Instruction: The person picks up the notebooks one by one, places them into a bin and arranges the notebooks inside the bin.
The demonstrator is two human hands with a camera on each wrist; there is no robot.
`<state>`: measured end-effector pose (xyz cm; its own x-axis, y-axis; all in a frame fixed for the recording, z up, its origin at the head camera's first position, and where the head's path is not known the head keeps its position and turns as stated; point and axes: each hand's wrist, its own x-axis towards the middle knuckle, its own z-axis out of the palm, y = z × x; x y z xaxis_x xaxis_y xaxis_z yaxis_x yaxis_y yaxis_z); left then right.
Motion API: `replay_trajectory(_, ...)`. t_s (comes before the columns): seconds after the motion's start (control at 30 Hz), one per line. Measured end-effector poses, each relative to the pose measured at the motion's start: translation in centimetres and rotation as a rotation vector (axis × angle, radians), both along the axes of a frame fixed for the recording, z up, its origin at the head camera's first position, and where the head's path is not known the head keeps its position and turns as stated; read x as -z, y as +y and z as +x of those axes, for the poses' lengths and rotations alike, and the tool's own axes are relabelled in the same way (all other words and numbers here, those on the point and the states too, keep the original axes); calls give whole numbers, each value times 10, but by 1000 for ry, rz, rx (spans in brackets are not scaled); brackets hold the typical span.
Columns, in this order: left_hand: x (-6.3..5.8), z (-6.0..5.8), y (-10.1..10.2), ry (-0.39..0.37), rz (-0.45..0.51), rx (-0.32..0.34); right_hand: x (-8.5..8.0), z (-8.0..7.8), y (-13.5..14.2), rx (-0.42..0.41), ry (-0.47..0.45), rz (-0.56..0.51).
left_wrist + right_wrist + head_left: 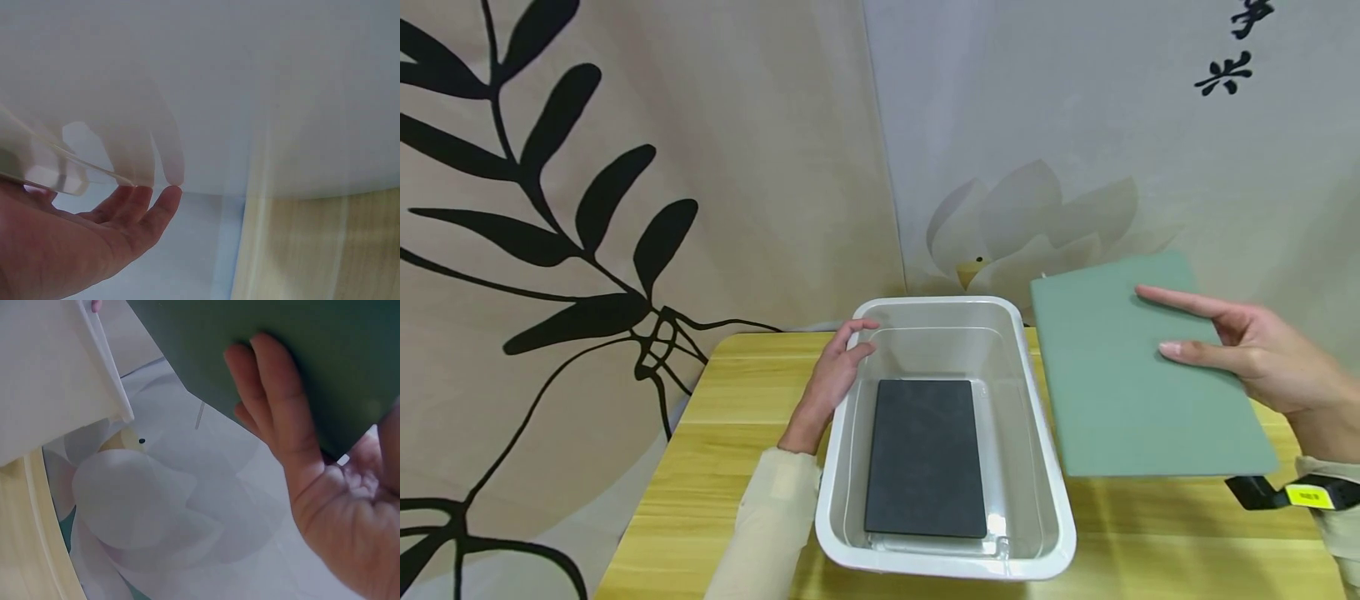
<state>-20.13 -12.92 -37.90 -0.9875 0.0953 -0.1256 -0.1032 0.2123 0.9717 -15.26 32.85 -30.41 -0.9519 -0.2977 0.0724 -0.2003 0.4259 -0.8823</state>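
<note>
A white plastic basin [1051, 467] stands on the table, and a dark grey notebook [925, 458] lies flat inside it toward the near end. My left hand [835, 371] grips the basin's left rim near the far corner. In the left wrist view its fingers [164, 209] touch the outer wall. To the right of the basin, my right hand [1247, 342] holds a green notebook [1120, 375] above the table by its right side. Thumb and index finger lie on the upper cover; other fingers [284, 381] support the underside. A thin ribbon [200, 415] hangs from the notebook.
The wooden table [730, 400] extends to both sides of the basin. Behind it hangs a pale cloth backdrop [775, 167] printed with dark leaves and a lotus. A black strap device with a yellow label [1309, 496] sits on the right wrist.
</note>
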Motion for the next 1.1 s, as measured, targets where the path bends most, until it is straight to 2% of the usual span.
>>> replay_trajectory(0.33, 0, 2, -2, -8, -4, 19, -8, -4, -18, -3, -38, -2)
replay_trajectory(0.73, 0, 1, -2, -7, -30, 1, -15, -7, -36, -99, -31, -98)
replay_trajectory(0.97, -1, 2, -1, 1, -43, -5, -19, -11, -44, -194, -134, -261)
replay_trajectory(1.1, -1, 1, -1, 3, -44, -5, -19, -13, -48, -243, -161, -321)
